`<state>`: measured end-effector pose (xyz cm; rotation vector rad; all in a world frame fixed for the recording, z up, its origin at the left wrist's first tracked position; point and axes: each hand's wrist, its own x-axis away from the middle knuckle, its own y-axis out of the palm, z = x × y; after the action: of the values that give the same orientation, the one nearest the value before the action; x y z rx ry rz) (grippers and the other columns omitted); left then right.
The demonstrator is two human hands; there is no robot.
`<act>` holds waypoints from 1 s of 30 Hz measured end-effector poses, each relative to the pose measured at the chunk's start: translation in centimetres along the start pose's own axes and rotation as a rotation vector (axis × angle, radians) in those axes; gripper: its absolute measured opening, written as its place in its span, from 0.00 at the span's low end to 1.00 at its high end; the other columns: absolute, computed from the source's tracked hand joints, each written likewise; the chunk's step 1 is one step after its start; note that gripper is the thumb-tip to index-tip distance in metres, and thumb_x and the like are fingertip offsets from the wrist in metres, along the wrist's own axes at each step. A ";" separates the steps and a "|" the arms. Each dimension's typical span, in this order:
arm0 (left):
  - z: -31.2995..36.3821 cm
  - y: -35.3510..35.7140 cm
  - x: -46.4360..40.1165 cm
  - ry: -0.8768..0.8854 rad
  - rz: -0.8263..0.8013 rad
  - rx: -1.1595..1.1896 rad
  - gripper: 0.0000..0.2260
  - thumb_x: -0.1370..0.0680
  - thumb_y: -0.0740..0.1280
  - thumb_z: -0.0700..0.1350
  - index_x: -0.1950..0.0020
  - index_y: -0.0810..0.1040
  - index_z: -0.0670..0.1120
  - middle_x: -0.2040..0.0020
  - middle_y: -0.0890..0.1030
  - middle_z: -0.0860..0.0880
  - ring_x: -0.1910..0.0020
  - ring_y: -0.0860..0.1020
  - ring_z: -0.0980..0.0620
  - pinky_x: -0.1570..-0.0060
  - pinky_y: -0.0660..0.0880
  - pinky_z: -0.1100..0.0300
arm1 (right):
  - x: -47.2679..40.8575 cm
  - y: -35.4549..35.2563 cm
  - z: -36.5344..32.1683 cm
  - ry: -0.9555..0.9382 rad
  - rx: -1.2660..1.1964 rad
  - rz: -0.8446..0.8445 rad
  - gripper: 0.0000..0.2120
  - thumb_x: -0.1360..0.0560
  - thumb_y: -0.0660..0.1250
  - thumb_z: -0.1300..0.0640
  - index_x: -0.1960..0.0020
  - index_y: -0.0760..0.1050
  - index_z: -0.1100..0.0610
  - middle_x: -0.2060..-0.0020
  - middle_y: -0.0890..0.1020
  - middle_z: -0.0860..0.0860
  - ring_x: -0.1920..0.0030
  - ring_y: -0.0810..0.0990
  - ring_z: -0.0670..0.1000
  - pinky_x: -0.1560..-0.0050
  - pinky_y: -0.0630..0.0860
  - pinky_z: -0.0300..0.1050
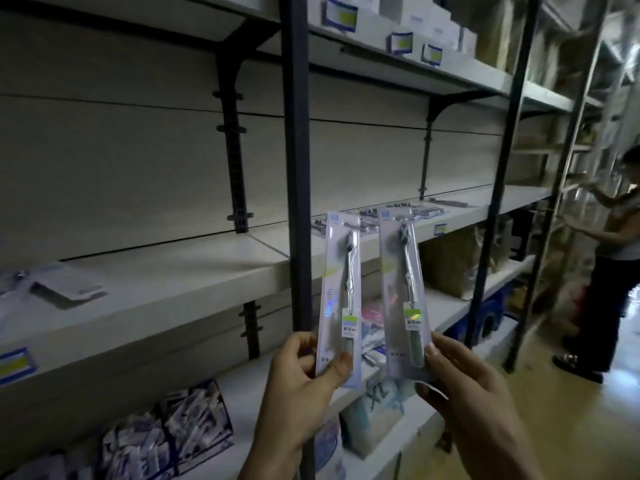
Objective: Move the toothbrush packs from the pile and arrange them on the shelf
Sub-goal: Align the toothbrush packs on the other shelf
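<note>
A: Toothbrush packs, two of them, are held up in front of the shelf (194,271). The left pack (341,299) is upright, the left hand (298,393) pinches its bottom edge, thumb on the front and fingers curled behind. The right pack (403,292) stands just beside it, approx. parallel, not touching. The right hand (474,403) clamps its lower corner, thumb on front, other fingers under and behind.

B: And on the shelf itself?

A: More packs on the shelf (388,216) lie flat in a row behind the held ones, right of the dark post (298,161). Details are too blurred to tell. A box of small sachets (166,431) is on the lower level at left. Price tags (401,43) hang on the upper shelf w/ white boxes behind. Another person (609,258) stands at far right, reaching to another rack.
</note>
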<state>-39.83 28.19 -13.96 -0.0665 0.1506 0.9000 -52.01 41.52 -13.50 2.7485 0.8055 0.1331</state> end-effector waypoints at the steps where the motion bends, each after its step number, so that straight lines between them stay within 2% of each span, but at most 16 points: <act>1: -0.2 1.3 -0.9 0.009 -0.002 0.000 0.12 0.29 0.74 0.41 0.50 0.75 0.44 0.61 0.85 0.47 0.58 0.83 0.44 0.48 0.77 0.45 | -1.0 -1.0 -0.2 -0.004 0.008 0.009 0.06 0.23 0.66 0.59 0.49 0.81 0.54 0.60 0.85 0.53 0.59 0.81 0.52 0.61 0.74 0.44; 6: -0.9 8.0 -6.5 0.025 -0.017 0.059 0.10 0.28 0.72 0.39 0.51 0.73 0.44 0.63 0.85 0.47 0.65 0.83 0.51 0.60 0.77 0.54 | -8.0 -5.4 -2.0 -0.036 0.020 0.036 0.06 0.23 0.64 0.59 0.49 0.80 0.54 0.60 0.85 0.52 0.57 0.81 0.52 0.60 0.74 0.45; 10: -1.1 13.1 -12.1 0.035 0.005 0.120 0.10 0.27 0.72 0.39 0.50 0.73 0.42 0.64 0.85 0.47 0.65 0.82 0.50 0.62 0.76 0.56 | -14.4 -8.1 -3.8 -0.061 0.070 0.045 0.07 0.23 0.64 0.59 0.48 0.80 0.54 0.60 0.86 0.50 0.55 0.81 0.52 0.52 0.77 0.50; 12: -1.1 16.0 -14.8 0.032 0.026 0.150 0.09 0.27 0.72 0.39 0.51 0.73 0.42 0.64 0.85 0.48 0.64 0.82 0.51 0.63 0.76 0.60 | -17.4 -9.8 -4.7 -0.066 0.103 0.051 0.07 0.23 0.64 0.59 0.49 0.80 0.52 0.60 0.86 0.50 0.53 0.81 0.53 0.53 0.77 0.49; 14: -1.2 18.8 -17.1 0.029 0.023 0.163 0.08 0.26 0.71 0.40 0.52 0.73 0.44 0.64 0.85 0.49 0.62 0.82 0.50 0.62 0.76 0.59 | -20.2 -11.5 -5.6 -0.075 0.131 0.061 0.07 0.23 0.64 0.58 0.49 0.80 0.52 0.61 0.85 0.49 0.52 0.81 0.54 0.53 0.77 0.50; 16: -1.6 21.3 -18.9 0.015 0.020 0.158 0.07 0.26 0.71 0.41 0.52 0.73 0.44 0.64 0.85 0.49 0.61 0.82 0.49 0.57 0.76 0.54 | -22.7 -13.1 -6.5 -0.086 0.149 0.073 0.07 0.22 0.64 0.58 0.51 0.81 0.51 0.62 0.85 0.50 0.52 0.80 0.55 0.47 0.76 0.58; 18: -1.8 23.5 -20.4 -0.004 0.025 0.155 0.07 0.25 0.70 0.41 0.52 0.73 0.44 0.64 0.85 0.49 0.61 0.83 0.50 0.54 0.76 0.52 | -25.0 -14.6 -7.0 -0.091 0.147 0.084 0.08 0.23 0.64 0.58 0.52 0.81 0.52 0.62 0.85 0.53 0.55 0.77 0.58 0.40 0.70 0.67; 19: -1.8 24.4 -21.1 -0.011 0.032 0.160 0.07 0.25 0.70 0.41 0.52 0.73 0.44 0.63 0.85 0.49 0.62 0.83 0.51 0.54 0.76 0.52 | -26.1 -15.1 -7.2 -0.091 0.139 0.085 0.07 0.23 0.64 0.58 0.51 0.81 0.53 0.62 0.84 0.54 0.56 0.74 0.58 0.40 0.69 0.69; 21: -2.0 26.3 -22.6 -0.021 0.050 0.170 0.06 0.25 0.70 0.41 0.52 0.73 0.44 0.63 0.85 0.49 0.64 0.82 0.54 0.58 0.75 0.57 | -28.4 -16.4 -7.4 -0.082 0.125 0.081 0.08 0.23 0.64 0.58 0.49 0.81 0.54 0.64 0.84 0.54 0.56 0.73 0.57 0.45 0.72 0.66; 24: -2.2 28.7 -24.5 -0.022 0.072 0.166 0.06 0.25 0.69 0.41 0.51 0.74 0.44 0.63 0.85 0.49 0.64 0.82 0.56 0.60 0.72 0.59 | -31.3 -17.9 -7.9 -0.080 0.109 0.064 0.07 0.23 0.65 0.58 0.53 0.82 0.51 0.62 0.85 0.53 0.57 0.74 0.57 0.50 0.71 0.56; 27: -2.6 32.1 -26.7 -0.012 0.110 0.161 0.06 0.25 0.69 0.40 0.51 0.74 0.44 0.64 0.85 0.48 0.63 0.82 0.52 0.56 0.75 0.56 | -35.0 -20.3 -8.7 -0.062 0.105 0.022 0.07 0.23 0.64 0.59 0.53 0.81 0.52 0.59 0.85 0.53 0.56 0.78 0.53 0.47 0.73 0.53; 30: -2.8 36.3 -29.0 -0.015 0.134 0.178 0.06 0.25 0.69 0.40 0.50 0.74 0.42 0.63 0.85 0.46 0.62 0.83 0.49 0.52 0.78 0.51 | -39.1 -23.4 -9.7 -0.065 0.121 -0.006 0.07 0.23 0.64 0.58 0.51 0.81 0.52 0.60 0.84 0.51 0.57 0.79 0.51 0.56 0.74 0.48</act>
<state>-86.33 27.92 -11.98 0.1167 0.2226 1.0167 -98.51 41.53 -11.34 2.8466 0.8298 -0.0059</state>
